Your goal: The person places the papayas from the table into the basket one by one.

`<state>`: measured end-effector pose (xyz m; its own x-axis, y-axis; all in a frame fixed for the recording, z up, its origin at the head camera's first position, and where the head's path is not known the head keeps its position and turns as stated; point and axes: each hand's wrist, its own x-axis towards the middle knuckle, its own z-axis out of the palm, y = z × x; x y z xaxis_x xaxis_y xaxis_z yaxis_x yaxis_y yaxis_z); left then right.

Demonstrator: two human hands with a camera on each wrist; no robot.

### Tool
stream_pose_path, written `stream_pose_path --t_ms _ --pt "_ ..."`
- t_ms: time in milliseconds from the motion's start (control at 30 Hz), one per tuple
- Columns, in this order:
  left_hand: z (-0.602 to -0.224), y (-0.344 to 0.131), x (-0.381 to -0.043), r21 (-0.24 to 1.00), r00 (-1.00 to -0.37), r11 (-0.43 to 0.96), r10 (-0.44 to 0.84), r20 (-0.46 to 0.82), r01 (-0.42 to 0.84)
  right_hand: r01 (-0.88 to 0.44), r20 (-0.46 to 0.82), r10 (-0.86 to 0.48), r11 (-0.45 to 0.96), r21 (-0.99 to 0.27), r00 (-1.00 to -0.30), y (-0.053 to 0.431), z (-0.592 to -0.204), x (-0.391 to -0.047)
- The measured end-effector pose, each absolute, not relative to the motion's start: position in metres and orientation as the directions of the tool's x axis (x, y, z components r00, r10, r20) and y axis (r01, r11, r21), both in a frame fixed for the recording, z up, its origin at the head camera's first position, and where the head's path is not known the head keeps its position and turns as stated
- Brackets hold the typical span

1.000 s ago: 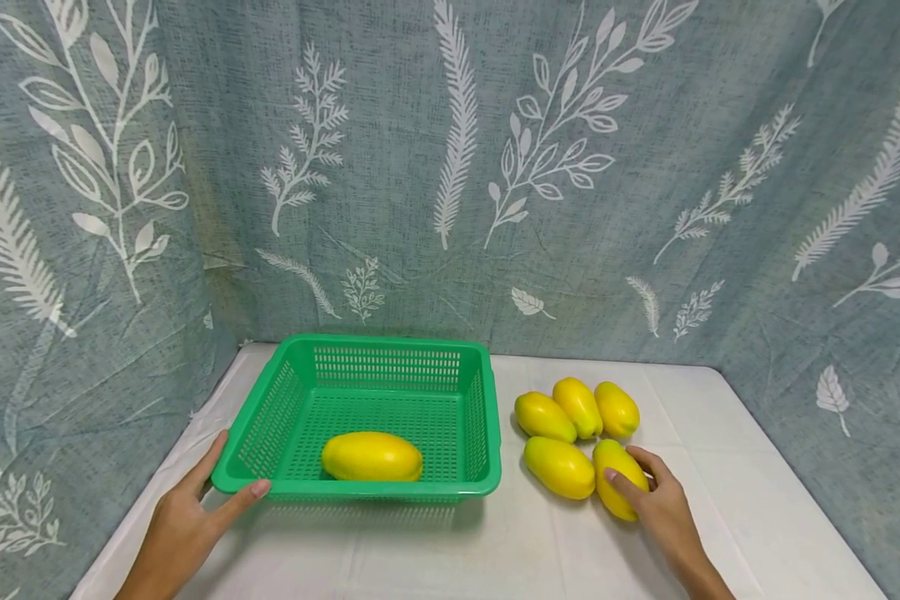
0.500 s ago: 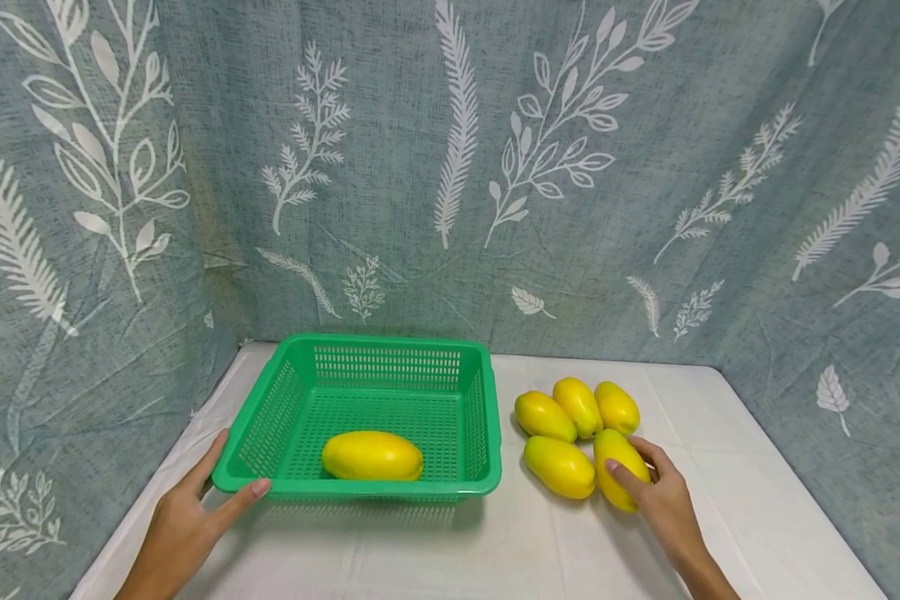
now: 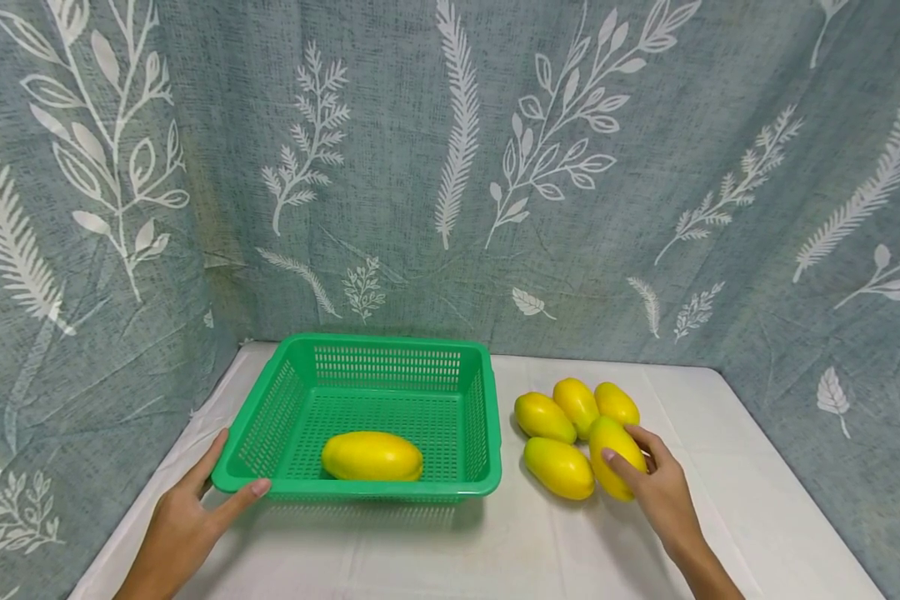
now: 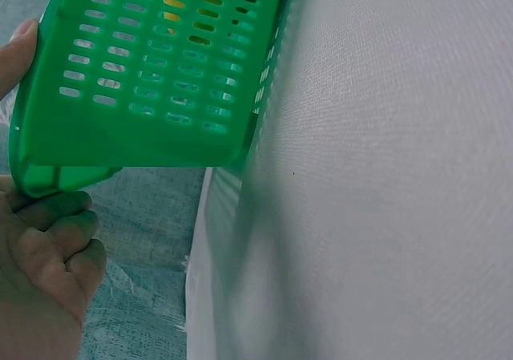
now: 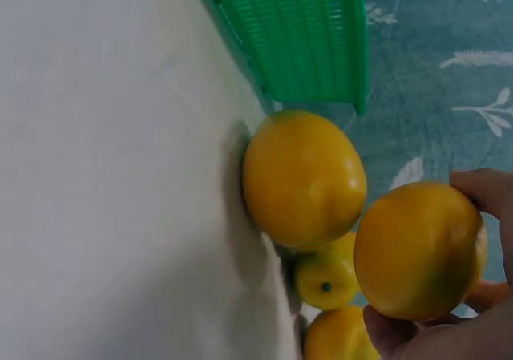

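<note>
The person's right hand [image 3: 663,492] is clamped on a smooth, oblong yellow fruit [image 3: 617,458], thumb on the near side and fingers round the far side. The fruit is plump, with a full middle and rounded ends; in the head view its skin is bright yellow, turning yellow-green toward the far end, which points away from the person. The right wrist view shows it end-on, nearly round and deeper orange-yellow, with a darker greenish patch near the fingers, and held up off the white cloth table cover [image 3: 420,562]. It is to the right of the basket, just beside four similar yellow oblong fruits lying on the cover: a green-tinged one in front [image 3: 559,468] and three behind, at left [image 3: 545,417], middle [image 3: 573,402] and right [image 3: 617,402]. Whether it touches any of them cannot be told. The left hand [image 3: 183,521] grips the near left corner of a rectangular green plastic basket [image 3: 450,488] with slotted walls, thumb over the front rim and fingers at the side. Inside, near the front wall, a larger, evenly yellow oblong fruit [image 3: 372,457] lies crosswise. Behind hangs a blue-grey cloth curtain [image 3: 390,125] printed with white leaves.
</note>
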<state>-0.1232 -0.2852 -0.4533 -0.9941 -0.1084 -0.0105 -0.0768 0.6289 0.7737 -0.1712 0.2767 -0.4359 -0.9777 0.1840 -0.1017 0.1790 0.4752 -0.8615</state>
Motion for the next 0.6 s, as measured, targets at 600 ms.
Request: stream_pose_path --t_ms 600 --pt "-0.449 -0.283 -0.123 0.779 -0.994 0.622 -0.108 -0.006 -0.073 0.111 -0.062 0.138 0.382 -0.917 -0.988 0.251 -0.413 -0.174"
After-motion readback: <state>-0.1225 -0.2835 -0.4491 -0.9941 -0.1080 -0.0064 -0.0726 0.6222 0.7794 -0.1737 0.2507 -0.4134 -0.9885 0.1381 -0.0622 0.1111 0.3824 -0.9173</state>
